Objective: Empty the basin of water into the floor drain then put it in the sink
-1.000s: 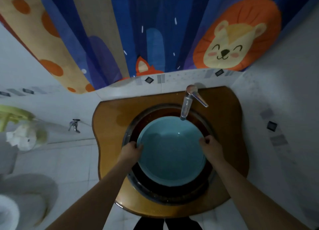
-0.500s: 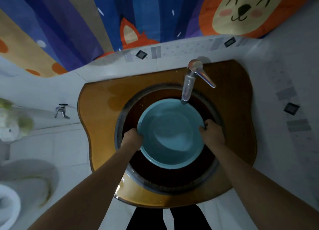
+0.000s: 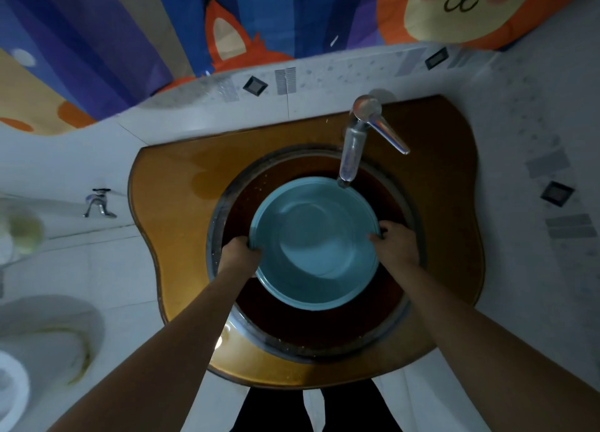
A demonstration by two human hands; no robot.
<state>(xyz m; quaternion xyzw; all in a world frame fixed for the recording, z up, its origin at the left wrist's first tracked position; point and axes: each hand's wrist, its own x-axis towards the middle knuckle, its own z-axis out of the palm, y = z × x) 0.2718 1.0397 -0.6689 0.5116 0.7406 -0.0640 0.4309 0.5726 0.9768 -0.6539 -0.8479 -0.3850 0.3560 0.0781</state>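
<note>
Sitting in the sink (image 3: 308, 329), basin (image 3: 311, 246) gripped by left hand (image 3: 238, 253), right hand (image 3: 397, 245).

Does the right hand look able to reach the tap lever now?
Probably yes: nothing lies between the right hand and the tap lever, but it grips the basin rim and must let go first.

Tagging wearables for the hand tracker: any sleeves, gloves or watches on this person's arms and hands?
The left forearm and right forearm are bare to the frame edge; the left hand and right hand wear no gloves. No watch or bracelet shows.
</note>
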